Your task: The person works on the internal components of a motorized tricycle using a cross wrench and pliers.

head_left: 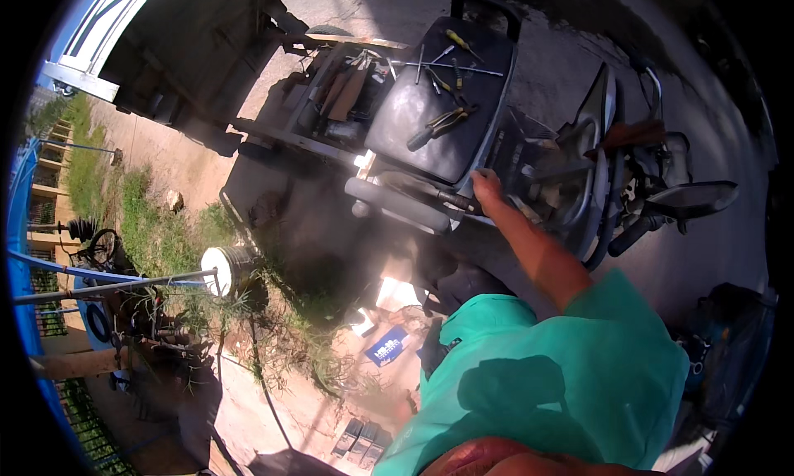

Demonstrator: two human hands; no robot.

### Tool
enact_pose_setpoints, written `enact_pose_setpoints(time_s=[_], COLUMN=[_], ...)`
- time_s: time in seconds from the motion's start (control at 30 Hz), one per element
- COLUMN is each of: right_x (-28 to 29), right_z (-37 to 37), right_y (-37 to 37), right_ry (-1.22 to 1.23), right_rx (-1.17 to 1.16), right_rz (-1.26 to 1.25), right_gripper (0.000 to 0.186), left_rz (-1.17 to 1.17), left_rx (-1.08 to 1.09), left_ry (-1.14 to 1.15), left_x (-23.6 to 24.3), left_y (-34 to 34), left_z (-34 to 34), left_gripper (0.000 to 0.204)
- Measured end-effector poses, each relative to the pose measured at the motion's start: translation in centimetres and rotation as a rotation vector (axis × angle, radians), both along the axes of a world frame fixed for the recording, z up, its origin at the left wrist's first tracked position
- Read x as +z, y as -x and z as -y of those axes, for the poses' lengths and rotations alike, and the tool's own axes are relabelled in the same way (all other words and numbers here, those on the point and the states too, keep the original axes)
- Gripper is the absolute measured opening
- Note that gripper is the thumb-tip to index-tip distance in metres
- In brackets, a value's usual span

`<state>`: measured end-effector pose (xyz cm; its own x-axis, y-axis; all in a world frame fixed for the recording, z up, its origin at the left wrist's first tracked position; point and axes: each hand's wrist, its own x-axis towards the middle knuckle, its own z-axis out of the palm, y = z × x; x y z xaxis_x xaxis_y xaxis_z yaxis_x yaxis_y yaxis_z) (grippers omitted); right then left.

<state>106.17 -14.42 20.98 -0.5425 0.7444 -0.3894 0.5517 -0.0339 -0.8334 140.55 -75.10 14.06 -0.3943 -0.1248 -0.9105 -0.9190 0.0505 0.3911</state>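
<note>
Just above centre, the right hand point(488, 189) grips a dark handle point(456, 200) beside a black seat point(399, 112) scattered with hand tools point(449, 120).

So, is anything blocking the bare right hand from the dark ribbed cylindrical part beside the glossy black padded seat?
Nothing visible does: the bare right hand meets the end of the dark ribbed cylindrical part. The loose metal hand tools lie off to the side on the glossy black padded seat.
</note>
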Motion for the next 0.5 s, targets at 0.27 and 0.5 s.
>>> enact_pose_setpoints(time_s=[0.27, 0.5], right_x=[-6.1, -6.3], right_z=[-7.6, -7.7], right_y=[11.0, 13.7], right_ry=[-0.303, -0.659], right_rx=[-0.330, 0.043], right_rz=[0.315, 0.515], right_gripper=[0.067, 0.041], left_rz=[0.062, -0.109], left_rx=[-0.012, 0.071], left_ry=[-0.017, -0.040], left_x=[6.8, 11.7], left_y=[17.5, 36.3], left_z=[-2.8, -3.9], left_gripper=[0.028, 0.025])
